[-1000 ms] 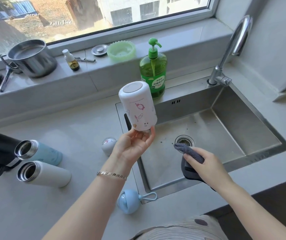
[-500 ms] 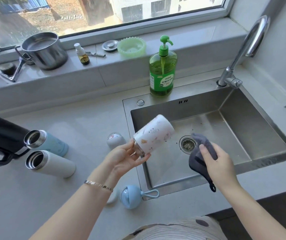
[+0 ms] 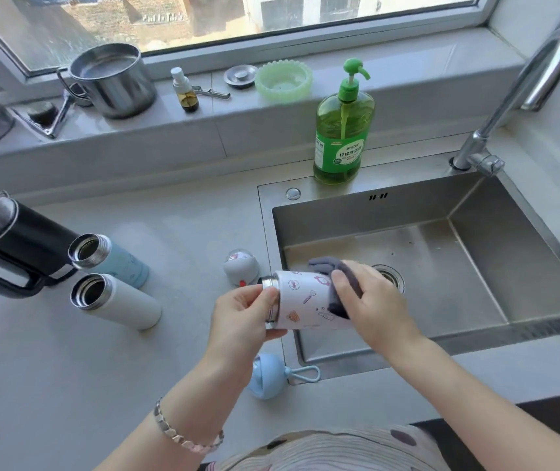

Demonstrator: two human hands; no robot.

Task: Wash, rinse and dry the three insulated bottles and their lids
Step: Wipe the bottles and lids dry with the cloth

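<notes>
A white patterned bottle (image 3: 305, 300) lies sideways over the sink's left edge. My left hand (image 3: 242, 321) grips its steel mouth end. My right hand (image 3: 370, 300) holds a grey cloth (image 3: 338, 290) pressed against the bottle's other end. A light blue bottle (image 3: 115, 258) and a plain white bottle (image 3: 119, 300) lie open-mouthed on the counter at the left. A grey round lid (image 3: 241, 266) sits just left of the sink. A blue lid with a loop (image 3: 270, 375) lies near the sink's front corner, partly behind my left wrist.
The steel sink (image 3: 475, 266) fills the right side, with a tap (image 3: 509, 96) at its back corner. A green soap pump bottle (image 3: 343, 130) stands behind it. A black kettle (image 3: 6, 246) lies at the far left. A steel pot (image 3: 112, 79) sits on the sill.
The bottle went from upside down and raised to lying sideways, lower, over the sink edge. My right hand brought the cloth from the sink's front onto the bottle.
</notes>
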